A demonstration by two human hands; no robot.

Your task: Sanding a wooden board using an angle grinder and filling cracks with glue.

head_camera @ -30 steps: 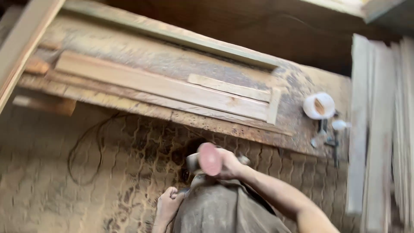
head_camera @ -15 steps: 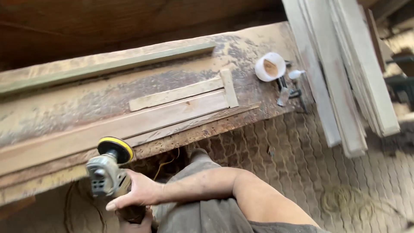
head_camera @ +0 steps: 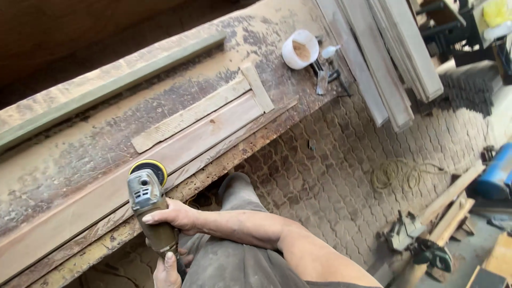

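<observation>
A grey angle sander (head_camera: 144,193) with a yellow-rimmed disc is held in both hands at the front edge of a dusty wooden workbench (head_camera: 69,160). My right hand (head_camera: 173,216) wraps over the sander's body. My left hand (head_camera: 167,271) grips its rear end, low in the view and partly cut off. The disc sits over the near edge of a long reddish plank (head_camera: 213,130) lying along the bench. A shorter pale strip (head_camera: 186,114) lies beside the plank, with a small cross piece (head_camera: 258,88) at its end.
A white cup of sawdust (head_camera: 300,49) and small tools (head_camera: 325,74) stand at the bench's right end. Boards (head_camera: 384,58) lean there. On the paved floor lie a coiled cord (head_camera: 397,172), wood scraps and a tool (head_camera: 426,248), and a blue object (head_camera: 496,175).
The view swung right and down. The sander, turned disc-up a second ago, now points disc-down at the plank's edge, with both hands on it.
</observation>
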